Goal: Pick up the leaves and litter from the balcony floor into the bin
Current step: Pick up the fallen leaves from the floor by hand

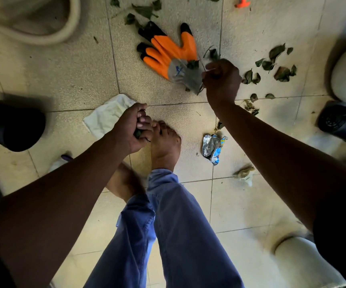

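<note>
On a tiled balcony floor [68, 80], both fists, left hand [130, 127] and right hand [222, 79], clutch gathered leaves [276, 51]; binning them likely follows.

One orange glove [168, 53], one white cloth [105, 117], one crumpled wrapper [212, 148] and many scattered leaves [276, 67] are counted.

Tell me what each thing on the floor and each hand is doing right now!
Left hand: curled round dark leaves.
Right hand: pinching thin leaf stems.
Orange and black rubber work glove: lying flat, a leaf on its grey cuff.
Crumpled silver and blue foil wrapper: lying on the tiles, untouched.
White cloth: crumpled on the floor beside the left hand.
Loose green leaves: scattered on the tiles.
</note>
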A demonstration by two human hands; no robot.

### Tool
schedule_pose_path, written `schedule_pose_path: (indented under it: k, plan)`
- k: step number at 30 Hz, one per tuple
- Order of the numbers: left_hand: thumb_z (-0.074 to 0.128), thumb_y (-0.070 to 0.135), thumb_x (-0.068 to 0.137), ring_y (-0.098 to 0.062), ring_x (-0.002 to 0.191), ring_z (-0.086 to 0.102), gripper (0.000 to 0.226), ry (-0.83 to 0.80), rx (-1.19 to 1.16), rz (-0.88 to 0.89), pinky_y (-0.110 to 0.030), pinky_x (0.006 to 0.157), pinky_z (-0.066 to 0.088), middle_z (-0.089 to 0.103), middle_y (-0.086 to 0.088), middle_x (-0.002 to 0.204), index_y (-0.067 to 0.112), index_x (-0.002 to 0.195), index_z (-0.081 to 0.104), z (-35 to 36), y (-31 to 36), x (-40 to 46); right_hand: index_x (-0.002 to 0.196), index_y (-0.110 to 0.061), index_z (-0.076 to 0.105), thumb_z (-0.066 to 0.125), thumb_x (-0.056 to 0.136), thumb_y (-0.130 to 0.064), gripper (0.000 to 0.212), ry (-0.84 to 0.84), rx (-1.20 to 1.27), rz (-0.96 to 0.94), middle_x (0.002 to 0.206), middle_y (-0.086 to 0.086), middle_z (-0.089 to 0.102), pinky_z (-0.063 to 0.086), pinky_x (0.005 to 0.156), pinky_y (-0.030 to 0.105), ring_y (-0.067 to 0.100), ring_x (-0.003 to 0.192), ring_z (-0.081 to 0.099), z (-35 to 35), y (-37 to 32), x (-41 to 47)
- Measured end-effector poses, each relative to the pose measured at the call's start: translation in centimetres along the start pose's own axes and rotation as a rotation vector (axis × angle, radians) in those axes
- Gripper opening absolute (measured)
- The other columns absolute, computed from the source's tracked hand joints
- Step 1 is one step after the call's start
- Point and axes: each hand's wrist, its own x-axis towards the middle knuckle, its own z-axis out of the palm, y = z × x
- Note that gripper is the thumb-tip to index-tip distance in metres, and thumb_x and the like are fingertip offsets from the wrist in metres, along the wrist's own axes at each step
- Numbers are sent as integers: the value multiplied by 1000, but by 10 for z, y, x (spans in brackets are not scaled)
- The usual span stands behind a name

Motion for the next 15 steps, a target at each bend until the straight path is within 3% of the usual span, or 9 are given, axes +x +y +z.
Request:
schedule_pose_path:
  k: [2, 4, 8, 10, 12, 15]
  plan:
    - [52, 28, 99, -2, 34, 26, 49, -1, 6, -4, -17, 36, 13, 28, 10, 52, 25, 52, 37, 0, 1, 0, 112, -31, 69, 62, 77, -8, 43, -88, -35, -95, 74, -8, 73, 55, 75, 27, 6, 71, 69, 6, -11, -1]
    - [52, 29, 99, -2, 35, 25, 49, 3, 21, -7, -17, 35, 13, 28, 10, 53, 25, 53, 36, -1, 2, -2, 127, -29, 62, 58, 81, -11, 50, -180, -126, -197, 78, -6, 73, 50, 73, 24, 10, 73, 67, 10, -18, -2]
    - [53, 28, 98, -2, 36, 23, 48, 21, 32, -9, -16, 33, 14, 27, 10, 54, 26, 53, 35, -3, 4, -4, 108, -28, 73, 62, 90, -22, 22, -178, -256, -186, 102, -5, 75, 52, 82, 27, 16, 95, 69, 13, -17, 6]
    - [54, 28, 98, -2, 37, 23, 48, 29, 40, -2, -17, 33, 16, 26, 10, 55, 26, 54, 36, -5, 7, -4, 97, -24, 75, 65, 88, -22, 14, -58, -197, -107, 99, -6, 76, 49, 81, 23, 13, 92, 69, 10, -19, 8]
    - [54, 28, 98, -3, 37, 23, 47, 32, 53, -1, -17, 33, 16, 27, 10, 55, 26, 55, 36, -6, 8, -4, 87, -23, 76, 72, 83, -19, 7, 62, -83, -35, 88, -7, 75, 54, 79, 28, 10, 83, 68, 4, -20, 6]
    - [53, 28, 98, -2, 37, 23, 46, 18, 66, -13, -17, 34, 14, 27, 10, 54, 26, 56, 35, -6, 4, -3, 78, -23, 75, 79, 76, -17, 7, 23, -42, -26, 86, -4, 72, 55, 78, 31, 12, 81, 68, 1, -10, -15]
